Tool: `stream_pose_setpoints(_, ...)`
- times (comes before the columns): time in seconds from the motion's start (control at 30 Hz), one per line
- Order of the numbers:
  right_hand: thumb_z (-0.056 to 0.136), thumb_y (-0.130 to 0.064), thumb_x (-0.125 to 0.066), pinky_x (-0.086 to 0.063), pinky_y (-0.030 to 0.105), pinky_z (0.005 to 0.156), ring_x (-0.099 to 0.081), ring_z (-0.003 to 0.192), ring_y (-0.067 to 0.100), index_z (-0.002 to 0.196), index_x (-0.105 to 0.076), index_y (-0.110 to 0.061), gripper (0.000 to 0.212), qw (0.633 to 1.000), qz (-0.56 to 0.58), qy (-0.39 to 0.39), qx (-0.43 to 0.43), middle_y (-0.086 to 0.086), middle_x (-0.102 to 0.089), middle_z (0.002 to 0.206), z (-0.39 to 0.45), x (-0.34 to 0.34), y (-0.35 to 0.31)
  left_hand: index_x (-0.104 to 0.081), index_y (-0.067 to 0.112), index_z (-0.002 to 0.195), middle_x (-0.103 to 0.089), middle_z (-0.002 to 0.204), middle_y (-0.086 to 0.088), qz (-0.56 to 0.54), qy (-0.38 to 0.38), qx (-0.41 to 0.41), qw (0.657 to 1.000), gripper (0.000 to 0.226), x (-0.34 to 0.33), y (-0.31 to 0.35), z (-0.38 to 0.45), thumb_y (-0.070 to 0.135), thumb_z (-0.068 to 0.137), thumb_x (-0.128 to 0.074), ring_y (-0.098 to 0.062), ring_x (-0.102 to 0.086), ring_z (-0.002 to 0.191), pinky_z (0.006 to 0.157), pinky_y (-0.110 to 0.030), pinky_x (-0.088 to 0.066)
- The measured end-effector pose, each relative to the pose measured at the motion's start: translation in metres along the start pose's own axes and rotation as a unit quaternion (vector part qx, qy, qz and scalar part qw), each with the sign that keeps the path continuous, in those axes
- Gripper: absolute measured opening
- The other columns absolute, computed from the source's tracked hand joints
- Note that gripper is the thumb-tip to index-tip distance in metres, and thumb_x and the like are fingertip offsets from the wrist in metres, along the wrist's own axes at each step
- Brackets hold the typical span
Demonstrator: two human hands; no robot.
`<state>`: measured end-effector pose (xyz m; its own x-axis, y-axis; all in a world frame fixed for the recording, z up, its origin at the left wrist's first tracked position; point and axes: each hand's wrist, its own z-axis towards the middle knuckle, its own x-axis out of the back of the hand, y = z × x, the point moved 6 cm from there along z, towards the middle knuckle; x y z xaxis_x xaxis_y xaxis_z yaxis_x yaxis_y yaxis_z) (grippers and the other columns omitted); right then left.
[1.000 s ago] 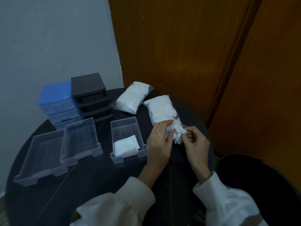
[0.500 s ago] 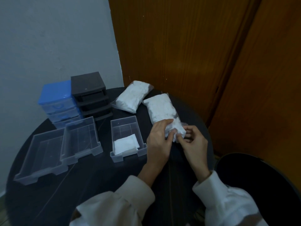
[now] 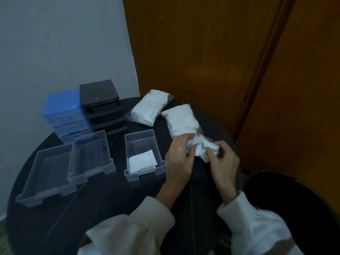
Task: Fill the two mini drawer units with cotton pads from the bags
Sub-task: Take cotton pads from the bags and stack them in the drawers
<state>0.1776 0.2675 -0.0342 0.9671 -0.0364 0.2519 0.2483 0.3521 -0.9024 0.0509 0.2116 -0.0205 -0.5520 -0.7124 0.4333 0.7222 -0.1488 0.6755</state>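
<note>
Cotton pads (image 3: 206, 150) are bunching at the near bag's (image 3: 181, 122) mouth on the table (image 3: 110, 199), left hand (image 3: 179, 159) gripping the bag, right hand (image 3: 223, 161) pinching pads.

Drawer units (image 3: 86, 111) behind three drawers (image 3: 92, 153); two bags (image 3: 165, 115) right.
</note>
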Motion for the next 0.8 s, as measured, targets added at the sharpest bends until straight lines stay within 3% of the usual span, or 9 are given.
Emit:
stream_pose_setpoints(0.17, 0.083, -0.002, -0.056, -0.036, 0.006, 0.062, -0.052, 0.067, -0.004, 0.076, -0.058, -0.016, 0.015, 0.998, 0.002, 0.056, -0.012, -0.014, -0.056, 0.070, 0.001, 0.008, 0.005, -0.062, 0.010, 0.112, -0.063, 0.106, 0.000, 0.002, 0.002, -0.002, 1.000, 0.025, 0.000, 0.001, 0.001, 0.014, 0.087, -0.059, -0.006, -0.053, 0.101, 0.088, -0.007, -0.035)
stream_pose_setpoints(0.47, 0.084, -0.002, -0.053, -0.036, 0.008, 0.059, -0.050, 0.063, -0.004, 0.075, -0.057, -0.012, 0.014, 0.996, 0.023, 0.072, -0.038, -0.011, -0.054, 0.067, 0.001, 0.010, 0.007, -0.061, 0.011, 0.115, -0.062, 0.109, 0.002, -0.021, -0.005, -0.009, 1.000, 0.038, 0.000, 0.006, -0.001, 0.029, 0.082, -0.066, -0.006, -0.052, 0.104, 0.091, -0.006, -0.034)
stream_pose_setpoints(0.6, 0.085, -0.003, -0.052, -0.034, 0.012, 0.059, -0.046, 0.062, 0.002, 0.073, -0.056, -0.010, 0.015, 0.994, 0.034, 0.081, -0.059, -0.008, -0.051, 0.065, 0.001, 0.014, 0.012, -0.058, 0.011, 0.120, -0.058, 0.118, 0.005, -0.035, -0.017, -0.008, 0.999, 0.041, -0.001, 0.005, -0.001, 0.024, 0.083, -0.068, -0.007, -0.049, 0.114, 0.098, -0.009, -0.033)
stream_pose_setpoints(0.7, 0.085, -0.004, -0.050, -0.033, 0.023, 0.059, -0.042, 0.061, 0.008, 0.068, -0.052, -0.010, 0.019, 0.992, 0.047, 0.079, -0.086, -0.005, -0.047, 0.062, 0.002, 0.019, 0.018, -0.055, 0.010, 0.125, -0.056, 0.128, 0.000, -0.062, -0.044, -0.009, 0.997, 0.045, -0.004, 0.006, -0.002, 0.025, 0.084, -0.067, -0.009, -0.045, 0.125, 0.106, -0.020, -0.034)
stream_pose_setpoints(0.8, 0.085, -0.004, -0.049, -0.033, 0.024, 0.059, -0.043, 0.061, 0.008, 0.065, -0.051, -0.015, 0.023, 0.990, 0.054, 0.079, -0.102, -0.005, -0.049, 0.063, 0.003, 0.025, 0.023, -0.058, 0.015, 0.121, -0.055, 0.131, 0.000, -0.060, -0.052, -0.040, 0.996, 0.039, -0.004, 0.012, -0.003, 0.028, 0.084, -0.065, -0.009, -0.040, 0.130, 0.109, -0.021, -0.030)
